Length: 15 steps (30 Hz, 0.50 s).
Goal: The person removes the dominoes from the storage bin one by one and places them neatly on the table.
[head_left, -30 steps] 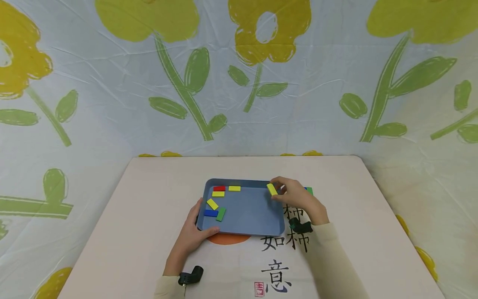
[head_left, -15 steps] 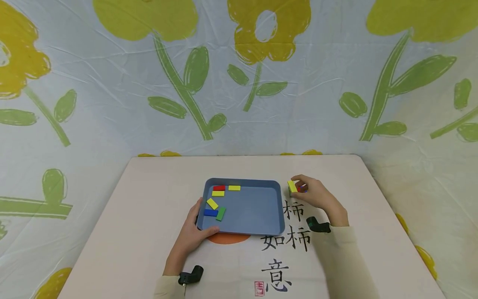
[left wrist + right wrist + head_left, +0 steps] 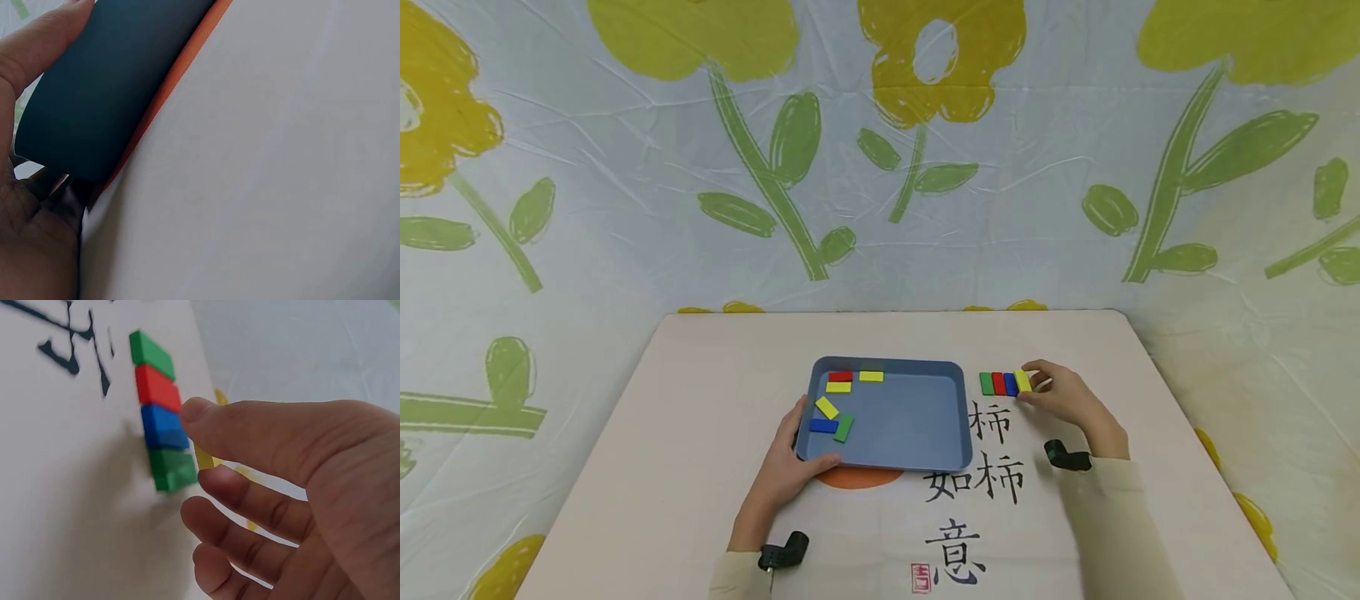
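My left hand (image 3: 786, 471) grips the near left corner of a blue-grey tray (image 3: 910, 425), thumb along its front edge; the left wrist view shows the tray's wall (image 3: 94, 94) against the thumb. Between thumb and fingers, my right hand (image 3: 1067, 398) pinches a yellow block (image 3: 1022, 381) at the right end of a row on the table. In that row lie a green block (image 3: 987, 383), a red block (image 3: 998, 383) and a blue block (image 3: 1011, 384). The right wrist view adds another green block (image 3: 174, 470) at the row's end, which the yellow one hides in the head view.
Inside the tray's left part lie a red block (image 3: 840, 377), several yellow blocks (image 3: 871, 377), a blue block (image 3: 823, 426) and a green block (image 3: 844, 428). A cloth with black characters (image 3: 955, 554) spreads under the tray. A flowered curtain (image 3: 1030, 167) hangs behind the table.
The right hand has carried the yellow block from over the tray's right edge rightward to the end of the row, uncovering the other blocks. The left hand and tray stay put.
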Motion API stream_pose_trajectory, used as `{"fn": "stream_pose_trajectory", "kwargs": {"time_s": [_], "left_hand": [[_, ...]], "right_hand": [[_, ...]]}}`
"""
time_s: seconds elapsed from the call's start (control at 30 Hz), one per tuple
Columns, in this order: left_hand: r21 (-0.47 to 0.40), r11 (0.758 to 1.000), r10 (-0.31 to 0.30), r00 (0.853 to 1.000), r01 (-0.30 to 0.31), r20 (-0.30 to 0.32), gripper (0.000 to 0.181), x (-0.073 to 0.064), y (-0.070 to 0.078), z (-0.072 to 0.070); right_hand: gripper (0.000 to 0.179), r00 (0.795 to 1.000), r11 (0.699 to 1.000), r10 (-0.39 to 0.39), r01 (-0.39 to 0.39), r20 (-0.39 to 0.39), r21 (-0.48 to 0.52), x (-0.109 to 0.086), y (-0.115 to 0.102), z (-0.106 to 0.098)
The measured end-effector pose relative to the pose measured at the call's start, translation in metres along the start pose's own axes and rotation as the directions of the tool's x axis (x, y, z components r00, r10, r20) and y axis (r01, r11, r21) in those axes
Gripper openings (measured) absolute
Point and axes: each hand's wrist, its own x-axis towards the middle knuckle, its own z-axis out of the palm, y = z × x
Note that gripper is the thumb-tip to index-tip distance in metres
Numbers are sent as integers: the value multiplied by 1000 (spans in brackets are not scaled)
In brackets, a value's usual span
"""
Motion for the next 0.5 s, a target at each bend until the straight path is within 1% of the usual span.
{"fn": "stream_pose_trajectory", "kwargs": {"time_s": [0.1,0.33,0.43,0.5], "left_hand": [[-1,1000,3,1000,-3,0,113,0,1,0],[-10,1000,3,1000,-3,1,113,0,1,0],[-9,1000,3,1000,-4,-2,113,0,1,1],[-6,1000,9,1000,-9,-3,113,0,1,1]], "right_hand": [[51,1000,1000,25,-25,-4,-8,0,7,0],[57,991,991,132,-132,3,-37,0,20,1],[59,988,987,152,-152,2,-45,1,23,2],[59,988,987,152,-152,-3,-44,2,24,2]]}}
